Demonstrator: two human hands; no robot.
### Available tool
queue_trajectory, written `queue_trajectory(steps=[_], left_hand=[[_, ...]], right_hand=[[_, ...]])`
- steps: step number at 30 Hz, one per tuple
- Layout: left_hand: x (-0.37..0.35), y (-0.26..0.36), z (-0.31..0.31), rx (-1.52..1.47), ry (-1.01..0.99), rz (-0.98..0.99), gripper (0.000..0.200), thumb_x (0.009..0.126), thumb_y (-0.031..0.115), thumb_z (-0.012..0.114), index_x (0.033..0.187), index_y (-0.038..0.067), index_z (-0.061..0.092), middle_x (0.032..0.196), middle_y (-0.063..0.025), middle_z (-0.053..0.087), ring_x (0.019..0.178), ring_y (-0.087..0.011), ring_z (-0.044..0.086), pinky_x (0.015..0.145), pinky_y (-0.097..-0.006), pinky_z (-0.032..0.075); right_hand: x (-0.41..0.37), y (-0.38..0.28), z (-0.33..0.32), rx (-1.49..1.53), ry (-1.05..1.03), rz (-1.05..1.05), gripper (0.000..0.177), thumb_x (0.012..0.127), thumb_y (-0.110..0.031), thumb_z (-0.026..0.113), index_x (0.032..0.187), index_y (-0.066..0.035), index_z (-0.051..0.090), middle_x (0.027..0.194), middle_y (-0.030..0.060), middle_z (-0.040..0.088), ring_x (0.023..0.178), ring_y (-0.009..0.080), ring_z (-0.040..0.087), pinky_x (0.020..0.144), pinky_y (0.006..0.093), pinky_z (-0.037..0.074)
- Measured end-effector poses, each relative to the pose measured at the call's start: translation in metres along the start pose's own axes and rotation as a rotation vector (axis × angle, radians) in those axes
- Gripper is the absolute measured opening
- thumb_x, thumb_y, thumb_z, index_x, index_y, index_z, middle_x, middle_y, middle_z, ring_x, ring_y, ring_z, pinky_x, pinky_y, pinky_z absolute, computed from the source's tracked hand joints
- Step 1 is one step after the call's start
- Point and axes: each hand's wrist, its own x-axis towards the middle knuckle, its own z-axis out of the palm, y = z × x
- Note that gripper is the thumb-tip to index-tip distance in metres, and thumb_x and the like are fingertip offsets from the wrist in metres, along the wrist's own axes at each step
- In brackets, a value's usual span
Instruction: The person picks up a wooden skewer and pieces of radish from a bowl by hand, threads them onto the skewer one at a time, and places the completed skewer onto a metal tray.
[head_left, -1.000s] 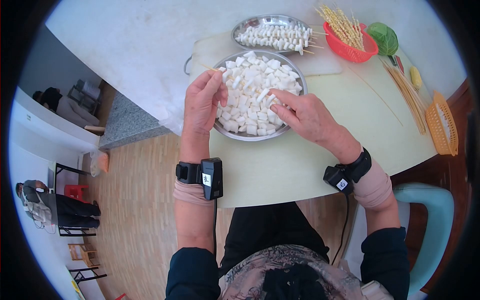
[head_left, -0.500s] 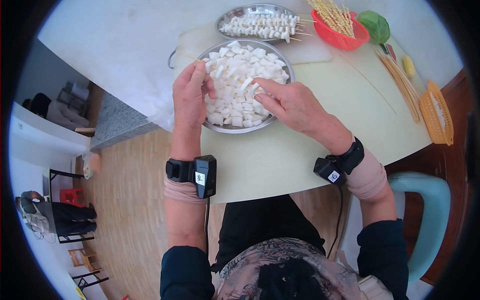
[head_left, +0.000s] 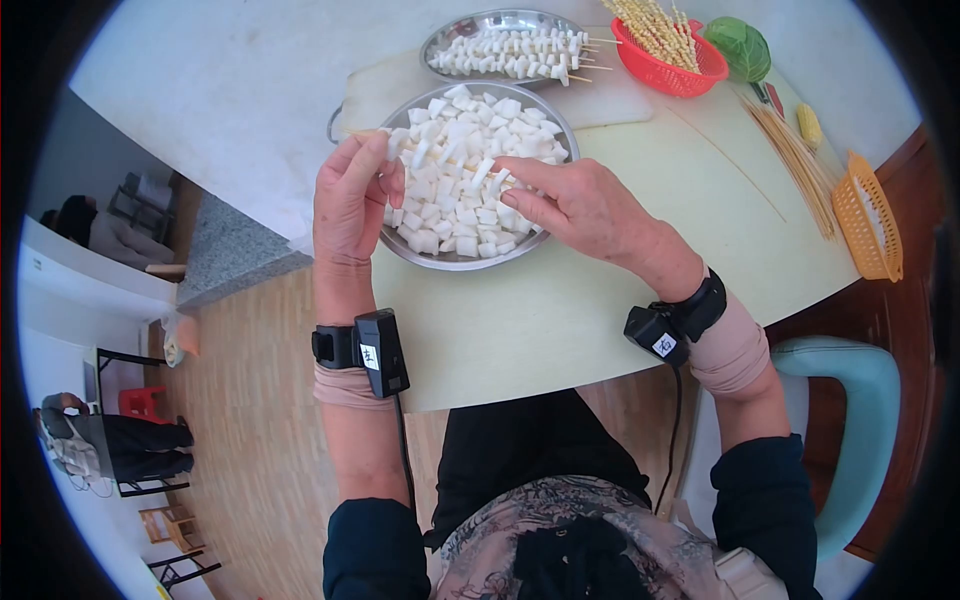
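Note:
A thin wooden skewer threaded with several white chunks [head_left: 450, 160] spans the gap between my hands, over a round metal bowl [head_left: 480, 264] heaped with similar white cut pieces [head_left: 470, 215]. My left hand [head_left: 350, 195] is closed at the skewer's left end, thumb and forefinger pinched beside a white chunk. At the other end, my right hand [head_left: 590, 205] pinches the skewer between thumb and forefinger, next to the last white pieces. The fingers partly cover both ends of the stick.
Behind the bowl, a metal tray [head_left: 435, 45] of finished-looking white skewers rests by a cutting board [head_left: 620, 105]. Rightward are a red basket [head_left: 690, 82] of threaded sticks, a cabbage [head_left: 738, 48], loose skewers [head_left: 795, 165], corn [head_left: 809, 125] and a yellow basket [head_left: 875, 240]. A person [head_left: 130, 445] is far left.
My left hand has moved left, farther from my right hand, and a white chunk now shows at its fingertips. My right hand keeps nearly the same place on the skewer.

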Motion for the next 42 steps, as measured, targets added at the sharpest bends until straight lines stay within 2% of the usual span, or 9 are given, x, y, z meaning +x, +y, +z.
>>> queue_trajectory(steps=[5, 8, 10, 13, 16, 26, 29, 32, 42], left_hand=[[-0.001, 0.001, 0.0, 0.017, -0.015, -0.029, 0.018, 0.09, 0.02, 0.058, 0.087, 0.002, 0.059, 0.066, -0.0009, 0.051, 0.055, -0.0109, 0.051, 0.044, -0.0225, 0.039], [0.001, 0.0, -0.004, 0.029, -0.071, -0.056, 0.019, 0.091, 0.022, 0.056, 0.086, 0.003, 0.057, 0.067, 0.0002, 0.051, 0.054, -0.009, 0.05, 0.044, -0.0215, 0.039], [0.0, 0.0, -0.004, 0.033, -0.084, -0.07, 0.019, 0.09, 0.021, 0.056, 0.087, 0.003, 0.058, 0.066, 0.0006, 0.05, 0.053, -0.0088, 0.049, 0.043, -0.0215, 0.038], [-0.002, -0.001, 0.006, -0.012, 0.062, -0.119, 0.019, 0.087, 0.018, 0.059, 0.075, 0.005, 0.053, 0.061, 0.0008, 0.045, 0.048, -0.0105, 0.046, 0.039, -0.0225, 0.034], [-0.001, -0.005, 0.003, -0.122, 0.101, -0.159, 0.017, 0.088, 0.018, 0.058, 0.077, 0.005, 0.053, 0.06, 0.0026, 0.042, 0.047, -0.0084, 0.042, 0.037, -0.0204, 0.032], [-0.002, -0.002, -0.002, -0.065, 0.067, -0.153, 0.023, 0.087, 0.024, 0.06, 0.074, 0.006, 0.053, 0.061, 0.0015, 0.043, 0.048, -0.0081, 0.043, 0.036, -0.0208, 0.032], [0.0, -0.002, -0.004, -0.019, 0.038, -0.204, 0.024, 0.086, 0.023, 0.06, 0.07, 0.007, 0.053, 0.059, 0.001, 0.044, 0.046, -0.0084, 0.044, 0.035, -0.021, 0.032], [0.0, -0.006, -0.005, -0.037, 0.027, -0.188, 0.017, 0.087, 0.019, 0.057, 0.079, 0.005, 0.055, 0.062, 0.0022, 0.045, 0.049, -0.0069, 0.044, 0.035, -0.019, 0.033], [0.001, -0.008, -0.004, -0.105, 0.056, -0.208, 0.018, 0.083, 0.014, 0.059, 0.069, 0.005, 0.052, 0.058, -0.0005, 0.046, 0.045, -0.0104, 0.047, 0.034, -0.0223, 0.034]], right_hand=[[0.0, 0.002, 0.001, -0.015, -0.016, -0.016, 0.03, 0.09, -0.029, 0.052, 0.112, -0.01, 0.058, 0.067, 0.0184, 0.06, 0.065, 0.0362, 0.06, 0.06, 0.0437, 0.048], [-0.001, 0.003, 0.002, -0.059, -0.039, -0.027, 0.032, 0.089, -0.023, 0.056, 0.116, -0.005, 0.059, 0.07, 0.0169, 0.061, 0.063, 0.0309, 0.06, 0.062, 0.0354, 0.048], [0.0, 0.006, 0.005, -0.034, -0.011, -0.038, 0.029, 0.089, -0.03, 0.053, 0.112, -0.012, 0.058, 0.066, 0.0179, 0.06, 0.064, 0.0356, 0.061, 0.06, 0.0446, 0.048], [-0.001, 0.008, 0.01, -0.057, 0.014, -0.042, 0.029, 0.088, -0.03, 0.054, 0.11, -0.012, 0.059, 0.066, 0.0181, 0.061, 0.063, 0.036, 0.061, 0.059, 0.0455, 0.048], [0.0, 0.006, 0.007, -0.153, -0.028, 0.0, 0.032, 0.087, -0.029, 0.058, 0.113, -0.01, 0.061, 0.074, 0.0169, 0.063, 0.066, 0.0335, 0.062, 0.061, 0.0395, 0.05], [-0.001, 0.003, 0.004, -0.13, -0.046, 0.019, 0.03, 0.088, -0.03, 0.056, 0.112, -0.012, 0.061, 0.072, 0.0165, 0.063, 0.064, 0.0346, 0.062, 0.059, 0.0428, 0.049], [-0.001, 0.004, 0.005, -0.169, -0.07, 0.04, 0.03, 0.089, -0.031, 0.054, 0.112, -0.012, 0.06, 0.074, 0.0163, 0.064, 0.066, 0.0349, 0.062, 0.06, 0.0433, 0.049], [0.0, 0.006, 0.005, -0.124, -0.05, 0.023, 0.032, 0.089, -0.032, 0.052, 0.111, -0.01, 0.059, 0.071, 0.0196, 0.063, 0.067, 0.0381, 0.062, 0.062, 0.0469, 0.049], [0.001, 0.01, 0.001, -0.14, -0.088, 0.008, 0.033, 0.09, -0.033, 0.052, 0.115, -0.013, 0.059, 0.072, 0.0182, 0.063, 0.067, 0.0356, 0.062, 0.062, 0.0455, 0.049]])
